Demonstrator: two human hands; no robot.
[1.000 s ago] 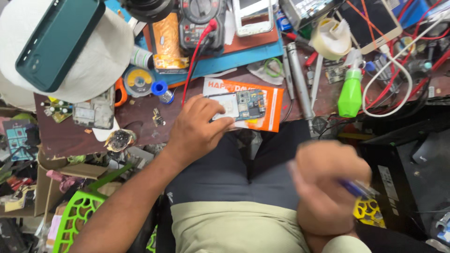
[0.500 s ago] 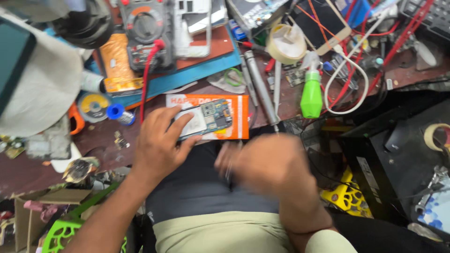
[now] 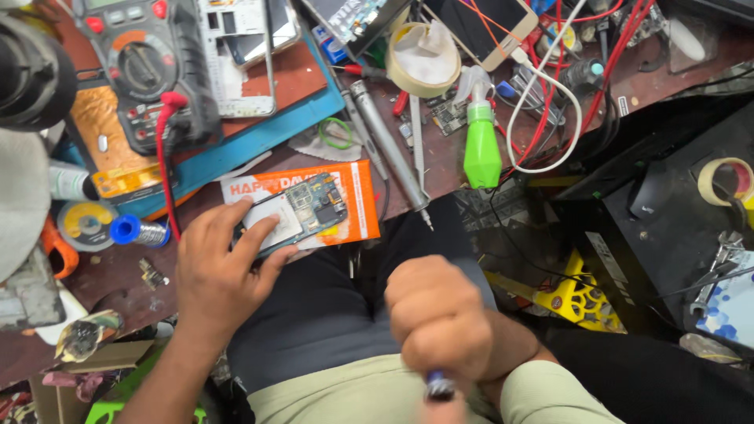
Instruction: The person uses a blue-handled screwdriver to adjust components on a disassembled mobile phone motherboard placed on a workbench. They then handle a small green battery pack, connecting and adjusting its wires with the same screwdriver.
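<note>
My left hand presses down on an opened phone with its circuit board showing. The phone lies on a flat orange box at the near edge of the workbench. My right hand is closed in a fist over my lap, gripping a blue-handled tool whose end sticks out below the fist. The tool's tip is hidden inside the hand. The right hand is apart from the phone, lower and to the right of it.
A multimeter with a red lead sits at the upper left. A green spray bottle, a tape roll, a metal-shafted tool and tangled red and white wires crowd the bench. A black box stands at right.
The view has swung left and down. My right hand has drawn back from the phone toward my lap with the tool. My left hand stays on the phone.
</note>
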